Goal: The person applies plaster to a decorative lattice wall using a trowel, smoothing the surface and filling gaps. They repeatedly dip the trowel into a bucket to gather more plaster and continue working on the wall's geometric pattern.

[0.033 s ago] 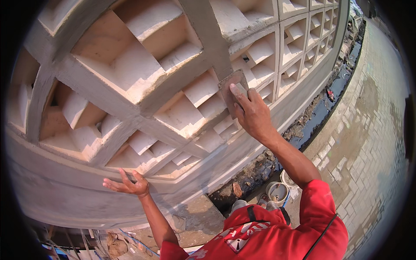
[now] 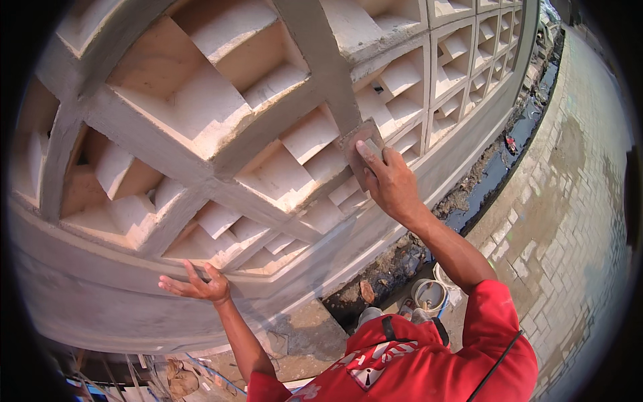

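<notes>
My right hand [image 2: 394,182] is closed round the handle of a flat rectangular plastering float [image 2: 356,155]. The float's plate lies against a grey mortar strip [image 2: 333,94] between openings of a pale breeze-block wall [image 2: 175,87]. Lower on the left, my left hand [image 2: 195,284] is held out with fingers spread, by the smooth grey ledge [image 2: 254,289] under the blocks. Nothing is in it; whether its fingertips touch the ledge I cannot tell.
A ditch with dark water [image 2: 483,194] and rubble runs along the wall's foot. Beyond it lies a paved path [image 2: 536,234]. Near my feet stands a pale bucket [image 2: 429,295] holding grey material. Sticks and a brown crumpled thing [image 2: 181,379] lie at the lower left.
My right hand has slid the float a little way down the mortar strip. My left hand stays in nearly the same place.
</notes>
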The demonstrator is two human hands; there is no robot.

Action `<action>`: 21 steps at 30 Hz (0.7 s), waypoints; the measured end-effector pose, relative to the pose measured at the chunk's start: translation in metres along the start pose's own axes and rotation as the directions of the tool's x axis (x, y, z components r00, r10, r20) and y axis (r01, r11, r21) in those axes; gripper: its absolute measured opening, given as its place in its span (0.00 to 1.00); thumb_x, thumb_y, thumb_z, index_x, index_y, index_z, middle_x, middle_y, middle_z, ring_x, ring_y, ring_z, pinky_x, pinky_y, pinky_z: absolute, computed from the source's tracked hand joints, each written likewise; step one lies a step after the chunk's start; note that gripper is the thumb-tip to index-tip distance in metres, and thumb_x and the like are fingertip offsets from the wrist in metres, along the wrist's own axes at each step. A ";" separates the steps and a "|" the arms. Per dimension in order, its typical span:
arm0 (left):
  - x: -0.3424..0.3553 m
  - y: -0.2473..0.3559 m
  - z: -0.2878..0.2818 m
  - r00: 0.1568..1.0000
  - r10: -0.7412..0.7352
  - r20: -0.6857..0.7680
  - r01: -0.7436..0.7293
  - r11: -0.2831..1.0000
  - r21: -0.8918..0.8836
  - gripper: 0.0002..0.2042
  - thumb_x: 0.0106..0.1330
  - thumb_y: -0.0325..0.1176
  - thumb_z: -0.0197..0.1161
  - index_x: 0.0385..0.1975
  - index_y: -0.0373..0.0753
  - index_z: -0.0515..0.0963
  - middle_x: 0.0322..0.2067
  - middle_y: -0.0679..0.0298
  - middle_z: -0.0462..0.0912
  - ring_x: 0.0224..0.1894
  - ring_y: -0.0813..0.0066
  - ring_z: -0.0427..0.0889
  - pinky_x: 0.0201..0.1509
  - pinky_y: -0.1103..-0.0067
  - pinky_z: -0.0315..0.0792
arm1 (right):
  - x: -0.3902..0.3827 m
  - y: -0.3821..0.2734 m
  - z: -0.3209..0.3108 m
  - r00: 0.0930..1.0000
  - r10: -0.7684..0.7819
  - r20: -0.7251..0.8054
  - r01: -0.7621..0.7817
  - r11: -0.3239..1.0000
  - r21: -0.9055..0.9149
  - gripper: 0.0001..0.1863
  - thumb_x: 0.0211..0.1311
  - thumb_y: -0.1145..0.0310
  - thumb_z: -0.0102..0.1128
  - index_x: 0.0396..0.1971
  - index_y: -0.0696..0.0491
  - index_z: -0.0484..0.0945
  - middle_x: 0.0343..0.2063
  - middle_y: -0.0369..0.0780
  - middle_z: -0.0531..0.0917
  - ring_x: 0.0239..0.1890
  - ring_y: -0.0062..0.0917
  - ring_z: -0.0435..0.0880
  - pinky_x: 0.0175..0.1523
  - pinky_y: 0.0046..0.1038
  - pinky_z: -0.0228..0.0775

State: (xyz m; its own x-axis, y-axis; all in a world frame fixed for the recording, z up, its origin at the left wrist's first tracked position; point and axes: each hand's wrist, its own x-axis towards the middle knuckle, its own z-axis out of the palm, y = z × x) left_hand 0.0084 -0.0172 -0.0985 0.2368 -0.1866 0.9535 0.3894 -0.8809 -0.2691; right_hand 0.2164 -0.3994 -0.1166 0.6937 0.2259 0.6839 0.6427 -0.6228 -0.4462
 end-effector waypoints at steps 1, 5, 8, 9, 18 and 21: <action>0.000 0.001 0.000 1.000 0.007 0.004 -0.007 1.000 0.001 0.22 0.67 0.44 0.56 0.58 0.41 0.75 0.71 0.43 0.47 0.73 0.40 0.45 0.70 0.46 0.46 | -0.023 0.012 0.009 0.997 0.023 0.074 -0.022 1.000 -0.012 0.34 0.55 0.73 0.62 0.64 0.39 0.67 0.33 0.44 0.70 0.34 0.41 0.75 0.36 0.38 0.72; 0.005 -0.004 0.003 0.999 0.036 -0.006 -0.036 0.999 0.011 0.27 0.67 0.46 0.57 0.64 0.42 0.68 0.71 0.43 0.45 0.73 0.40 0.43 0.70 0.45 0.44 | -0.101 0.045 -0.007 0.923 0.162 0.348 -0.208 0.973 0.099 0.35 0.55 0.73 0.65 0.65 0.46 0.64 0.37 0.43 0.74 0.38 0.36 0.77 0.40 0.36 0.73; 0.002 -0.003 0.002 0.998 0.060 -0.010 -0.060 0.998 0.013 0.32 0.66 0.47 0.57 0.68 0.44 0.60 0.72 0.45 0.45 0.73 0.41 0.43 0.70 0.44 0.44 | -0.145 0.060 -0.030 0.708 0.420 0.568 -0.675 0.167 0.718 0.34 0.58 0.71 0.66 0.64 0.51 0.62 0.44 0.42 0.78 0.44 0.30 0.79 0.46 0.31 0.74; 0.001 -0.001 0.004 0.998 0.066 -0.016 -0.065 0.998 0.004 0.33 0.66 0.47 0.57 0.70 0.44 0.58 0.72 0.45 0.45 0.73 0.42 0.43 0.70 0.44 0.44 | -0.168 0.075 -0.033 0.663 0.366 0.653 -0.654 -0.140 0.743 0.35 0.61 0.66 0.67 0.64 0.54 0.60 0.50 0.43 0.78 0.50 0.25 0.79 0.51 0.28 0.75; -0.009 -0.015 0.006 0.998 0.060 -0.010 -0.060 0.997 0.042 0.42 0.64 0.58 0.59 0.69 0.34 0.54 0.71 0.45 0.47 0.73 0.43 0.45 0.71 0.47 0.44 | -0.372 0.158 -0.028 0.140 0.708 0.693 -0.601 -0.495 0.627 0.20 0.69 0.60 0.57 0.55 0.57 0.70 0.43 0.38 0.80 0.39 0.20 0.82 0.39 0.24 0.79; -0.013 -0.030 0.005 0.996 0.081 -0.046 -0.078 0.994 0.079 0.45 0.61 0.59 0.62 0.67 0.29 0.55 0.68 0.40 0.54 0.70 0.38 0.51 0.68 0.47 0.50 | -0.491 0.180 -0.014 -0.281 0.801 0.528 -0.776 -0.514 0.366 0.13 0.66 0.61 0.60 0.41 0.55 0.73 0.31 0.38 0.81 0.28 0.20 0.81 0.27 0.26 0.76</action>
State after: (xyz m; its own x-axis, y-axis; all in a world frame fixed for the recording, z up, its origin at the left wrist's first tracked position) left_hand -0.0023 0.0139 -0.1037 0.2262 -0.2776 0.9337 0.4386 -0.8269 -0.3521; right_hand -0.0134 -0.6328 -0.5248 0.4916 -0.1673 -0.8546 -0.7492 0.4189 -0.5130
